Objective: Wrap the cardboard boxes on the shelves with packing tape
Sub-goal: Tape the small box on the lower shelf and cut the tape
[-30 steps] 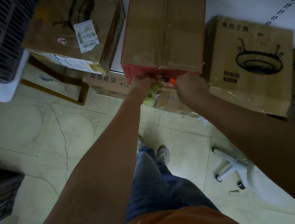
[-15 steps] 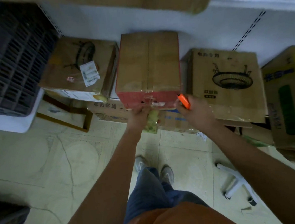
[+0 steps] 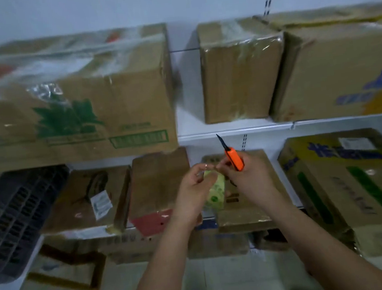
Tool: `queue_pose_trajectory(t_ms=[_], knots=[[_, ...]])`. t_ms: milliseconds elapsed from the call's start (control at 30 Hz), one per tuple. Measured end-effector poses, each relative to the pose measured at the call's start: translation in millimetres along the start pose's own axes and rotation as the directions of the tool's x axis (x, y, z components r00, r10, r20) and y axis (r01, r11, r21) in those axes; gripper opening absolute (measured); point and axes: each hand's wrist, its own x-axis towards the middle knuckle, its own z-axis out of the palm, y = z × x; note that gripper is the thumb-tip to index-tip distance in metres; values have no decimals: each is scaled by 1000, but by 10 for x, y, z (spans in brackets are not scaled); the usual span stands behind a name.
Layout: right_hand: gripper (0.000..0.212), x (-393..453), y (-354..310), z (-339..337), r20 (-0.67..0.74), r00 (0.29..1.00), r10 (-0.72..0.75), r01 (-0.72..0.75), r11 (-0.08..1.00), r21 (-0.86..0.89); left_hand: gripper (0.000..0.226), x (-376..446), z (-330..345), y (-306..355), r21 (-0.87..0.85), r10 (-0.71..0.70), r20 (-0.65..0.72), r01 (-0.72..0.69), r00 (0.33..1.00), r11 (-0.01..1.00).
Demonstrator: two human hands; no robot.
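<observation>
A: Report the shelving contents, largest item first.

B: Upper shelf [image 3: 235, 130]: a wide cardboard box with a green plant print [image 3: 73, 104], glossy film over its top. To its right, apart from it, stands a narrower taped box [image 3: 236, 71], and just beside that a big box with blue and yellow print [image 3: 340, 69]. Lower level: a dark plastic crate [image 3: 14, 220] at far left, then a box with a white label [image 3: 84, 200], a box with a red front face [image 3: 159, 189], a box partly behind the hands [image 3: 255, 208], and a yellow-topped box with green stripes [image 3: 351, 188].

A: Location of the tape?

B: The yellow-green tape roll [image 3: 216, 192] is in front of the lower boxes, between the two hands, held off any surface.

A: Left hand condition?

B: The left hand [image 3: 195, 190] is curled around the roll from its left side; thumb and forefinger meet at the top (what they pinch is too blurred to identify).

A: Right hand?

B: The right hand [image 3: 248, 176] is clenched on an orange utility knife [image 3: 234, 158]. The dark blade is extended and points up and to the left, toward the shelf edge. The forefinger tips of both hands nearly touch above the roll.
</observation>
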Motion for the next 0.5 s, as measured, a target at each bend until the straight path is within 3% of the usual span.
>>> queue_pose_trajectory(t_ms=[100, 367, 500], knots=[[11, 127, -119, -135, -52, 999, 11, -7, 997, 79, 1, 87, 201, 178, 61, 24, -52, -20, 998, 998], [2, 538, -282, -53, -179, 984, -1, -6, 999, -39, 68, 301, 230, 392, 157, 11, -73, 0, 997, 988], [4, 667, -304, 34, -244, 970, 3, -25, 996, -85, 56, 467, 271, 355, 189, 7, -139, 20, 990, 982]])
